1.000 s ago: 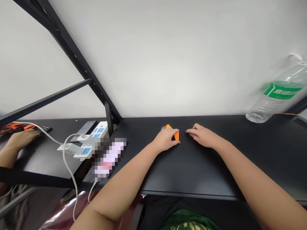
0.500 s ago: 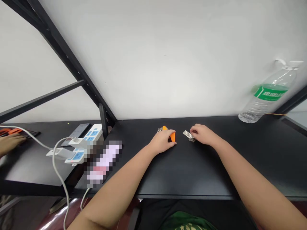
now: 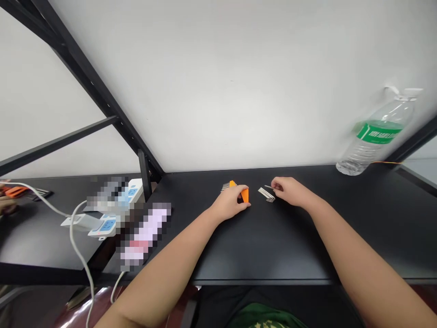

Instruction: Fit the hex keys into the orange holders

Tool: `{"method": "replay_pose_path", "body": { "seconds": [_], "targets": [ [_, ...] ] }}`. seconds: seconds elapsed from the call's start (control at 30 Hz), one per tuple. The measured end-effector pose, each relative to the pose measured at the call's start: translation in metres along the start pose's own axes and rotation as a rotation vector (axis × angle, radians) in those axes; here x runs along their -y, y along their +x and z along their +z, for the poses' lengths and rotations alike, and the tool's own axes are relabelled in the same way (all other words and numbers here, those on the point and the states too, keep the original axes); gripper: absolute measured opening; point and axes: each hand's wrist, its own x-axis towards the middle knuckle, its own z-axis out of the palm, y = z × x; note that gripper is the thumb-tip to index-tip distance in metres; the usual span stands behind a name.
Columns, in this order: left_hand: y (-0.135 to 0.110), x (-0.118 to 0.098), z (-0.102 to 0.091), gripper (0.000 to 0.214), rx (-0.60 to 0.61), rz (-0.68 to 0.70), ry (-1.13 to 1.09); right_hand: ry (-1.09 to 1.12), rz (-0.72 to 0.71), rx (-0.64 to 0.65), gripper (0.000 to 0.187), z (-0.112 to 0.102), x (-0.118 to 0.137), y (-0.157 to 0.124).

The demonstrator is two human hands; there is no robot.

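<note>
My left hand (image 3: 230, 204) is closed around an orange hex key holder (image 3: 245, 196) at the middle of the black table. Thin metal keys (image 3: 225, 186) show just beyond that hand, beside the holder's far end; whether they sit in it is hidden. To the right, several L-shaped hex keys (image 3: 266, 194) lie side by side on the tabletop. Close behind them, my right hand (image 3: 287, 190) pinches a single hex key (image 3: 268, 187), its thin shaft pointing left from the fingertips.
A large clear bottle (image 3: 373, 132) with a green label leans against the wall at right. A blurred-out phone (image 3: 146, 234) and a white power strip (image 3: 108, 225) with cables are at left. Another person's hand (image 3: 7, 206) is near an orange object (image 3: 15, 190) at far left.
My right hand has lifted one hex key slightly up and away from the row. My left hand keeps its hold on the orange holder. The view has shifted slightly.
</note>
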Motion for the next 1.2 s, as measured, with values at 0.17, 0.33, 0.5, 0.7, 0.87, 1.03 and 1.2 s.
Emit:
{"method": "replay_pose_path", "body": {
  "seconds": [0.17, 0.33, 0.5, 0.7, 0.87, 1.03, 1.2],
  "targets": [
    [-0.001, -0.001, 0.001, 0.055, -0.034, 0.046, -0.074, 0.089, -0.316, -0.121, 0.015, 0.009, 0.028, -0.001],
    [-0.001, -0.005, -0.001, 0.046, -0.043, 0.094, -0.079, 0.047, -0.411, -0.163, 0.019, 0.018, 0.036, -0.002],
    [0.0, -0.005, 0.0, 0.045, -0.033, 0.099, -0.085, 0.038, -0.476, -0.233, 0.018, 0.021, 0.035, -0.002],
    [-0.001, -0.004, 0.002, 0.052, -0.025, 0.049, -0.24, 0.012, -0.559, -0.26, 0.021, 0.021, 0.037, -0.003],
    [-0.001, -0.003, 0.0, 0.054, 0.052, -0.012, -0.481, -0.001, -0.675, -0.239, 0.026, 0.019, 0.04, -0.006],
    [0.0, -0.001, -0.001, 0.055, 0.221, 0.02, -0.764, 0.051, -0.707, -0.155, 0.03, 0.021, 0.049, -0.011],
    [0.002, 0.002, 0.001, 0.057, 0.124, -0.026, -0.894, 0.107, -0.526, -0.247, 0.024, 0.016, 0.053, -0.016]
  ]
}}
